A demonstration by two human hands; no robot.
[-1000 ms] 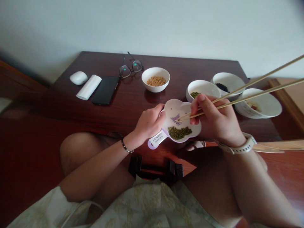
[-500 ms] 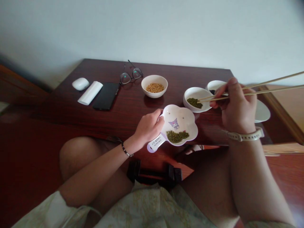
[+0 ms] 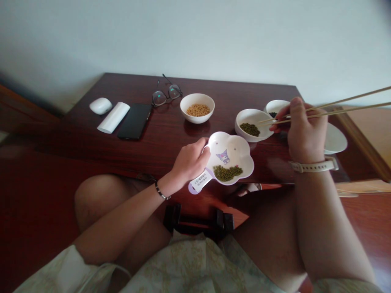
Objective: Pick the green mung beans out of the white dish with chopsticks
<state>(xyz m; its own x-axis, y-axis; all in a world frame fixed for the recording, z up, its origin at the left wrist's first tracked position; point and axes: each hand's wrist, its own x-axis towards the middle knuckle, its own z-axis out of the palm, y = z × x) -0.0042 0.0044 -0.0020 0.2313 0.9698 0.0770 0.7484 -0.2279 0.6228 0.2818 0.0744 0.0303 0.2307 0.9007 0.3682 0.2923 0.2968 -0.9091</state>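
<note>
My left hand (image 3: 193, 160) grips a white flower-shaped bowl (image 3: 236, 146) with a lilac handle near its rim, held tilted before the table's front edge. Green mung beans (image 3: 227, 173) lie gathered in its lower part. In my right hand (image 3: 307, 130) is a pair of wooden chopsticks (image 3: 345, 106), closed between thumb and fingers. Their tips are over a white bowl (image 3: 265, 132) with more mung beans (image 3: 249, 129) inside. Whether the tips pinch a bean is too small to tell. Behind my right hand, a white bowl (image 3: 275, 104) with dark contents is partly hidden.
A white bowl (image 3: 197, 118) of yellow soybeans stands mid-table. Glasses (image 3: 166, 96), a black phone (image 3: 134, 121), a white case (image 3: 113, 118) and a white rounded object (image 3: 100, 106) lie to the left. Another white dish (image 3: 336, 139) sits at the right, partly behind my wrist.
The chopstick tips have lifted off the mung beans and shifted slightly right in the white bowl. My left hand holds the flower-shaped bowl as before. The whole view has shifted a little.
</note>
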